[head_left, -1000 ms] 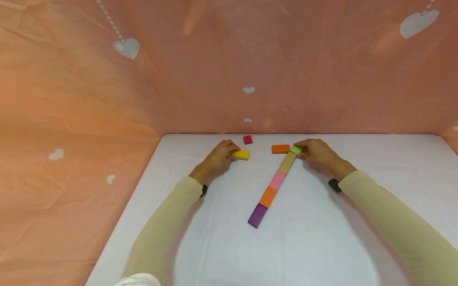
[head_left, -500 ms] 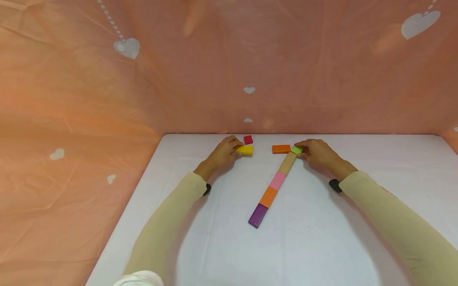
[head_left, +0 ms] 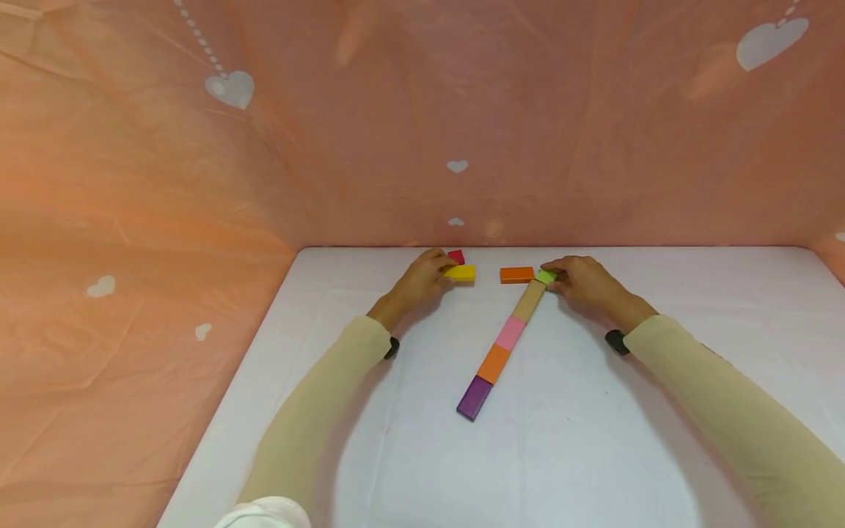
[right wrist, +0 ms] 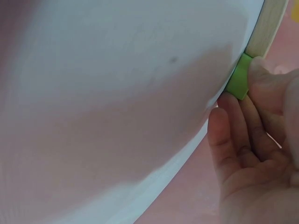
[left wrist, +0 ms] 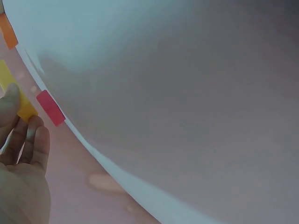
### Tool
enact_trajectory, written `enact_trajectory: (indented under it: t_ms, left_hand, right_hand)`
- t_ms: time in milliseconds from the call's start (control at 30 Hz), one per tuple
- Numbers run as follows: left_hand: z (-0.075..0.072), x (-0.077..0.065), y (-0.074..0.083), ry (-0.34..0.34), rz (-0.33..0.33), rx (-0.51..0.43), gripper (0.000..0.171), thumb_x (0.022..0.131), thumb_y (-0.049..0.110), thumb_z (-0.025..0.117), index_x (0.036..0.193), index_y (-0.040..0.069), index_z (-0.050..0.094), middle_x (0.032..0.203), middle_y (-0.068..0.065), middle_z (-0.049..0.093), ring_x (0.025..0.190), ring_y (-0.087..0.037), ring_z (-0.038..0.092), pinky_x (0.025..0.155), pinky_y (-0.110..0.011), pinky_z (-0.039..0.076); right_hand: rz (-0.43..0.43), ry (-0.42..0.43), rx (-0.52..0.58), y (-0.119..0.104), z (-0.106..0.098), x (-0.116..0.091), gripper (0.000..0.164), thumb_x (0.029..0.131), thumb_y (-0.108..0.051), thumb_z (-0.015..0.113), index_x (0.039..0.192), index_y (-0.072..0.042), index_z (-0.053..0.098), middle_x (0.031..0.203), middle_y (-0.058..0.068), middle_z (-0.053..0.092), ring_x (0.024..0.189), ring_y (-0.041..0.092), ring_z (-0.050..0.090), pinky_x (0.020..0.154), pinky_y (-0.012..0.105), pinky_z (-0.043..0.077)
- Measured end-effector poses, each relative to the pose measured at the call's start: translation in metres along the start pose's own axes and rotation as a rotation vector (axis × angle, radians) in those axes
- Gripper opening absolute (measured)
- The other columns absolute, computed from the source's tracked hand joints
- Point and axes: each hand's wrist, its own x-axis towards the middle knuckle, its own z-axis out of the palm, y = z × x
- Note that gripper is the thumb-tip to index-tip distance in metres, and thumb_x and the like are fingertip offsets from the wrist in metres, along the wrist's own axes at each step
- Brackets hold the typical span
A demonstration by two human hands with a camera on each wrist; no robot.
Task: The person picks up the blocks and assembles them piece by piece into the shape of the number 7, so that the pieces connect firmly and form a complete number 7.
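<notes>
My left hand [head_left: 424, 280] pinches a yellow block [head_left: 462, 273] between thumb and fingers, just in front of a small red block [head_left: 456, 257]. In the left wrist view the yellow block [left wrist: 25, 108] shows its end by the fingertips, with the red block [left wrist: 50, 108] close beside it. My right hand [head_left: 584, 284] pinches a green block [head_left: 546, 276] at the far end of a slanting row. Below it the row runs through a tan block [head_left: 529, 301], a pink block [head_left: 511, 334], an orange block [head_left: 494, 364] and a purple block [head_left: 474, 397].
A separate orange block [head_left: 517, 275] lies crosswise left of the green block, between the two hands. The white table [head_left: 594, 455] ends at a back edge close behind the hands. An orange cloth with hearts [head_left: 370, 147] hangs behind and at the left.
My left hand has carried the yellow block right and toward the back, and it now partly overlaps the red block in the head view. The right hand stays on the green block.
</notes>
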Motion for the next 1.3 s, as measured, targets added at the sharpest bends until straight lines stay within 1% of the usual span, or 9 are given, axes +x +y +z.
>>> enact_trajectory:
  t_ms: [100,300,433,567,667,800,967,1100,1300]
  left_hand:
    - [0.001,0.002,0.002,0.002,-0.002,0.001,0.033,0.097,0.015,0.064,0.129,0.006,0.064,0.127,-0.005,0.053,0.116,-0.02,0.05,0.107,-0.033,0.048]
    - [0.004,0.006,0.008,-0.002,-0.027,-0.044,0.034,0.096,0.015,0.065,0.129,0.006,0.064,0.129,-0.004,0.053,0.115,-0.02,0.051,0.106,-0.032,0.049]
    - [0.006,0.013,0.012,-0.005,-0.037,-0.048,0.034,0.096,0.016,0.065,0.129,0.008,0.063,0.132,-0.003,0.052,0.117,-0.019,0.051,0.108,-0.031,0.047]
    - [0.011,0.021,0.019,0.001,-0.05,-0.041,0.033,0.095,0.014,0.066,0.127,0.009,0.064,0.131,-0.002,0.054,0.117,-0.018,0.052,0.108,-0.031,0.047]
    - [0.016,0.025,0.025,-0.015,-0.07,-0.048,0.033,0.096,0.014,0.065,0.128,0.008,0.063,0.13,-0.002,0.054,0.117,-0.017,0.052,0.108,-0.029,0.046]
    - [0.023,0.028,0.031,-0.037,-0.079,-0.037,0.034,0.096,0.014,0.066,0.129,0.007,0.063,0.129,-0.002,0.054,0.116,-0.017,0.052,0.108,-0.028,0.047]
    - [0.025,0.03,0.034,-0.034,-0.061,0.017,0.033,0.095,0.013,0.068,0.126,0.006,0.066,0.121,-0.003,0.055,0.108,-0.017,0.052,0.101,-0.027,0.049]
    - [0.026,0.031,0.034,-0.05,-0.038,0.046,0.033,0.094,0.014,0.068,0.126,0.005,0.066,0.117,-0.004,0.056,0.101,-0.017,0.053,0.096,-0.026,0.05]
    - [0.025,0.032,0.032,-0.055,-0.026,0.056,0.033,0.095,0.014,0.068,0.126,0.004,0.066,0.115,-0.005,0.057,0.099,-0.017,0.056,0.096,-0.025,0.051]
  right_hand:
    - [0.003,-0.004,0.003,-0.001,0.0,0.0,0.047,0.096,-0.014,0.065,0.141,-0.001,0.054,0.127,0.019,0.063,0.113,0.032,0.058,0.105,0.053,0.046]
    - [-0.002,0.002,-0.007,0.0,0.001,0.001,0.047,0.096,-0.013,0.065,0.14,0.0,0.054,0.125,0.02,0.063,0.111,0.033,0.058,0.104,0.053,0.048]
    - [0.003,0.006,-0.014,0.001,-0.001,0.001,0.047,0.096,-0.012,0.065,0.141,0.0,0.053,0.126,0.02,0.063,0.111,0.032,0.058,0.104,0.053,0.048]
    - [0.004,0.017,-0.016,0.002,-0.002,0.001,0.047,0.096,-0.013,0.065,0.14,-0.001,0.054,0.125,0.02,0.063,0.111,0.032,0.058,0.104,0.054,0.047]
    - [0.01,0.017,-0.017,0.004,0.0,0.0,0.047,0.096,-0.014,0.065,0.14,-0.001,0.054,0.124,0.02,0.064,0.11,0.032,0.058,0.104,0.053,0.048]
    - [0.015,0.013,-0.013,0.005,0.005,-0.001,0.047,0.096,-0.015,0.066,0.14,-0.001,0.054,0.124,0.019,0.064,0.109,0.031,0.058,0.103,0.052,0.048]
    - [0.005,0.023,-0.006,0.003,0.005,0.001,0.046,0.096,-0.015,0.066,0.139,-0.001,0.055,0.126,0.019,0.064,0.11,0.031,0.059,0.103,0.052,0.049]
    - [0.01,0.024,-0.01,0.001,0.003,0.001,0.046,0.096,-0.014,0.066,0.139,-0.001,0.056,0.126,0.02,0.063,0.109,0.031,0.06,0.103,0.052,0.049]
    - [0.008,0.025,-0.007,-0.001,0.001,0.0,0.046,0.096,-0.014,0.066,0.139,-0.001,0.055,0.127,0.02,0.063,0.109,0.032,0.06,0.104,0.053,0.048]
